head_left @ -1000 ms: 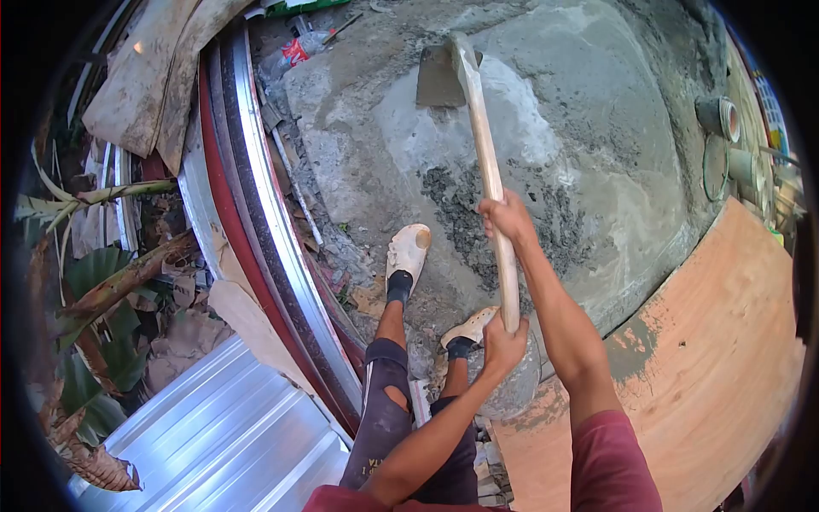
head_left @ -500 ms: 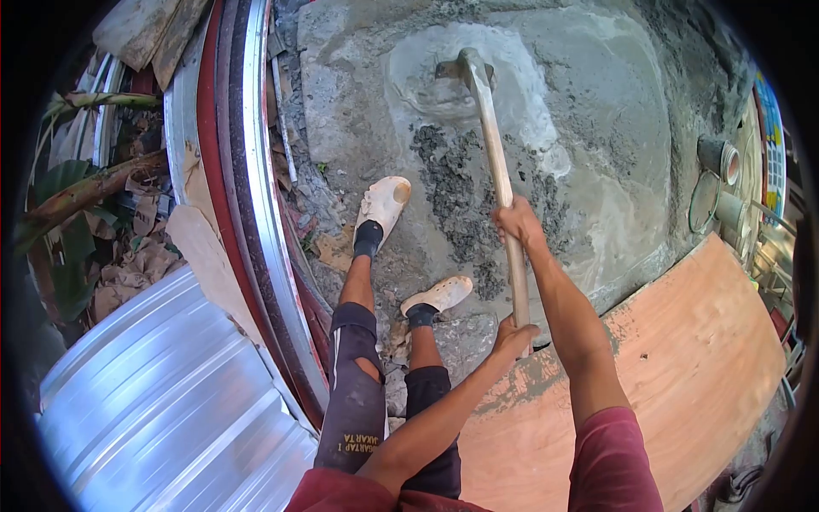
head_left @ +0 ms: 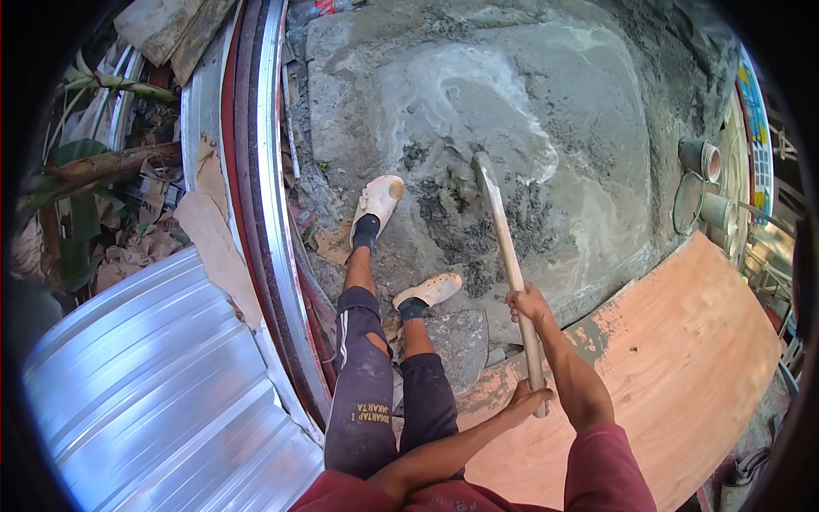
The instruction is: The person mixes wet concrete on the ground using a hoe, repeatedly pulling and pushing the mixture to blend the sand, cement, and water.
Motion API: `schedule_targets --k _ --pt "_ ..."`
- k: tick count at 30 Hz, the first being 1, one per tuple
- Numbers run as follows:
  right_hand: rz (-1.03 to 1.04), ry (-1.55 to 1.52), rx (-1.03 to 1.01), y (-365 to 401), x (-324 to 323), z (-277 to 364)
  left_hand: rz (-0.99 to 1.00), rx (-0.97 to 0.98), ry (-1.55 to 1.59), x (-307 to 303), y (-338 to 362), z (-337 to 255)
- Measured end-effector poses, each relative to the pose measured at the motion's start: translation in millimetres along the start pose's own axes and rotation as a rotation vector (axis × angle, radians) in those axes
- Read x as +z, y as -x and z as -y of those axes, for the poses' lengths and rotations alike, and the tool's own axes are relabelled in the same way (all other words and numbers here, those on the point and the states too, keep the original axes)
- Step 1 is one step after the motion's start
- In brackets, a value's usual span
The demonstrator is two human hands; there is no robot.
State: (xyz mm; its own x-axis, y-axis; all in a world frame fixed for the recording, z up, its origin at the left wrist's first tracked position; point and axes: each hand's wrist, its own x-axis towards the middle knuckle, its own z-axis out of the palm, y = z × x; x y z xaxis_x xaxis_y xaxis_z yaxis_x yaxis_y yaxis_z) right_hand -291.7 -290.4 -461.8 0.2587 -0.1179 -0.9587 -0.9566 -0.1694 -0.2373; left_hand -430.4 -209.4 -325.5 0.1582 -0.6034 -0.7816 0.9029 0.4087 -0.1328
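Both hands grip a long wooden hoe handle [head_left: 505, 243]. My right hand [head_left: 529, 303] holds it about midway. My left hand [head_left: 529, 399] holds its near end, close to my body. The hoe's blade end [head_left: 480, 164] is sunk in wet grey cement mix [head_left: 512, 111] spread on the ground, and the blade itself is hidden in the mix. My two feet in pale, cement-stained shoes [head_left: 380, 198] [head_left: 431, 290] stand at the left edge of the mix.
A plywood sheet [head_left: 682, 341] lies at the right, under my arms. Corrugated metal sheeting [head_left: 145, 375] and curved metal strips [head_left: 256, 171] lie at the left. Small pots [head_left: 699, 158] stand at the far right edge. Dry leaves and cardboard scraps lie at the left.
The hoe came down from raised over the mix and was dragged back toward my feet. Both hands pulled closer to my body.
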Motion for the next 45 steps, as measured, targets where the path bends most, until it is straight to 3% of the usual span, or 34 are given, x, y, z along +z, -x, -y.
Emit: schedule_targets --k 4,9,14,16,19,22,24,26,27,29,30,32,35,37,39,41,43,45 --pt "-0.014 -0.149 0.083 73 -19 -29 0.039 -0.013 -0.197 13 40 60" --pt "-0.139 -0.188 0.115 128 -11 -60 0.125 0.022 -0.424 -20 65 122" --pt "-0.178 -0.183 0.127 108 -4 -41 0.124 0.024 -0.46 -37 49 90" --pt "-0.121 -0.147 0.047 76 2 -8 0.051 0.038 -0.466 -42 27 60" --pt "-0.094 -0.15 -0.071 25 37 78 -0.074 0.108 -0.542 -51 -2 -40" --pt "-0.043 -0.153 -0.225 -39 82 164 -0.261 0.34 -0.658 -70 -36 -142" --pt "-0.007 -0.135 -0.306 -88 107 211 -0.335 0.465 -0.498 -79 -55 -204" --pt "0.034 -0.09 -0.346 -123 126 248 -0.398 0.429 -0.345 -71 -53 -262" --pt "0.039 -0.089 -0.351 -136 130 262 -0.402 0.436 -0.344 -75 -62 -272" --pt "0.052 0.056 -0.323 -155 140 282 -0.517 0.649 -0.438 -81 -85 -278" --pt "0.058 0.063 -0.32 -159 144 284 -0.587 0.745 -0.452 -78 -91 -269" --pt "-0.127 0.369 -0.417 -160 139 274 -0.628 0.737 -0.481 -81 -96 -240" --pt "-0.104 0.147 -0.472 -168 130 248 -0.687 0.74 -0.478 -69 -96 -194" --pt "-0.069 0.201 -0.407 -171 120 224 -0.715 0.724 -0.457 -68 -91 -158" --pt "-0.039 0.249 -0.339 -171 104 190 -0.602 0.564 -0.378 -69 -88 -124" --pt "-0.036 0.396 -0.405 -167 87 150 -0.563 0.559 -0.331 -63 -100 -84" --pt "-0.06 0.471 -0.342 -145 68 122 -0.321 0.308 -0.178 -43 -93 -52" --pt "-0.079 0.571 -0.315 -129 43 83 -0.254 0.308 -0.141 -22 -91 -18"
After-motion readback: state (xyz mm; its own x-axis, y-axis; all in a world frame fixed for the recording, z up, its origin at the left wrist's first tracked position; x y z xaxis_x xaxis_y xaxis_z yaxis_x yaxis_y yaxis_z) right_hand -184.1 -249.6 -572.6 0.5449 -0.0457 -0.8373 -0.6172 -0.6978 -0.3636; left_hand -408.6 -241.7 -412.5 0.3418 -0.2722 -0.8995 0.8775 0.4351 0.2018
